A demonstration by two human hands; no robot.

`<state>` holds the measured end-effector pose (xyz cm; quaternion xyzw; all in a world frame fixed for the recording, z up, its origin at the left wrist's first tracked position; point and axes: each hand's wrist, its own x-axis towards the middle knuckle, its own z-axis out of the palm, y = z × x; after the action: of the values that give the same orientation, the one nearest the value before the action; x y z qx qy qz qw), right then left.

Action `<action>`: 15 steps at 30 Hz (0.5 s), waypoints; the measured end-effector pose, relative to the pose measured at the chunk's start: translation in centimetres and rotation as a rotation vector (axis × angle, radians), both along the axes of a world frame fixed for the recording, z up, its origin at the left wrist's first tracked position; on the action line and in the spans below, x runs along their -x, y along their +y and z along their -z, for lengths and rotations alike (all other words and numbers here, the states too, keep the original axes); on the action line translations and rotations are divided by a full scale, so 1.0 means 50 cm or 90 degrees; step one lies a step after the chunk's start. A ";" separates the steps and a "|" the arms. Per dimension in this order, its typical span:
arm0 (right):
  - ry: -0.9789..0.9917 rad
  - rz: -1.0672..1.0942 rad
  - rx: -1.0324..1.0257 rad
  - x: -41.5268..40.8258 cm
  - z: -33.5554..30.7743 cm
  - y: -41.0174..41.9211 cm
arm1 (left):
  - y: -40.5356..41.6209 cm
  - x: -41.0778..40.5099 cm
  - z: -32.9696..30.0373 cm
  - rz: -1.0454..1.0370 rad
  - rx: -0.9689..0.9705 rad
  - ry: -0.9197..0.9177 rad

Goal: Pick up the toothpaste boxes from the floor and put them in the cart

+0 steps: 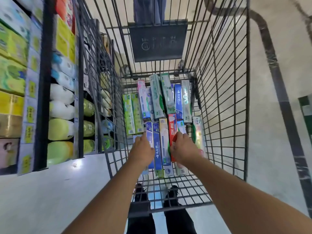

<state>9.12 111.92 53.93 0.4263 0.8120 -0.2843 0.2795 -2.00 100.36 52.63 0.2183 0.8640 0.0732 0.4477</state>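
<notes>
A wire shopping cart [219,98] fills the middle of the view, and I look straight down into it. Several toothpaste boxes lie flat on its bottom: green, pink and blue ones at the far end [158,98]. A nearer row holds blue boxes [157,141], a pale yellow one and a red one [171,127]. My left hand [142,149] presses on the left edge of that near row, fingers curled over a blue box. My right hand [184,147] clasps the right edge over the red box. No floor boxes are in view.
Store shelves [60,112] with white and green bottles and yellow packs stand close on the left of the cart. A dark panel [157,43] hangs at the cart's far end. My feet [141,195] show through the wire below. Pale floor lies to the right.
</notes>
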 end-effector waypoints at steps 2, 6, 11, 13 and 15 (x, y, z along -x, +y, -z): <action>-0.026 -0.058 -0.006 0.000 -0.030 0.019 | 0.003 0.010 -0.035 0.020 -0.014 0.007; -0.024 -0.143 -0.046 -0.006 -0.117 0.061 | 0.013 0.028 -0.136 0.101 -0.010 0.060; 0.006 -0.223 -0.088 -0.013 -0.289 0.096 | 0.012 0.042 -0.323 0.163 -0.044 0.145; 0.017 -0.273 -0.125 -0.017 -0.364 0.099 | 0.005 0.041 -0.403 0.185 -0.049 0.192; 0.035 -0.324 -0.156 -0.011 -0.434 0.096 | -0.008 0.038 -0.475 0.199 -0.040 0.229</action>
<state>9.67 116.73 75.65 0.2316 0.9286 -0.1160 0.2658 -3.90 99.96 76.40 0.3726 0.8829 -0.0099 0.2858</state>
